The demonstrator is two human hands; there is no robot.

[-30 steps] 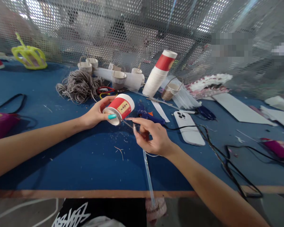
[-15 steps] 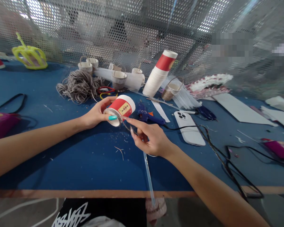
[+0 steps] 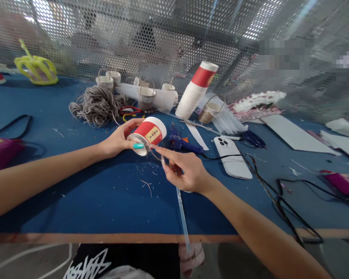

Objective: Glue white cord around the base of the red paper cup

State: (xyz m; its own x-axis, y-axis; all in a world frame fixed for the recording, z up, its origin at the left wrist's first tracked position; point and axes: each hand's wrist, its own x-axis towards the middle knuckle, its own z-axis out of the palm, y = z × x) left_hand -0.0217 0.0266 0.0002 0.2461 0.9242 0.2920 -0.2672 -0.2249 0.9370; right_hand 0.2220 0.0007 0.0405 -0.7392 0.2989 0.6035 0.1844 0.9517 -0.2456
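A red-and-white paper cup (image 3: 148, 133) is held tipped on its side just above the blue table (image 3: 75, 193), its base toward the person, with the left hand (image 3: 118, 139) wrapped around it and a turquoise-nailed thumb pressed against the base rim. The right hand (image 3: 186, 170) has its fingers closed on a clear glue stick (image 3: 182, 211) that runs down toward the table's near edge, while its forefinger reaches to the cup's base. Just beyond lie a blue glue gun (image 3: 182, 144) and a white phone (image 3: 232, 157), and farther back a stack of paper cups (image 3: 196, 91) and a tangle of grey cord (image 3: 97, 104).
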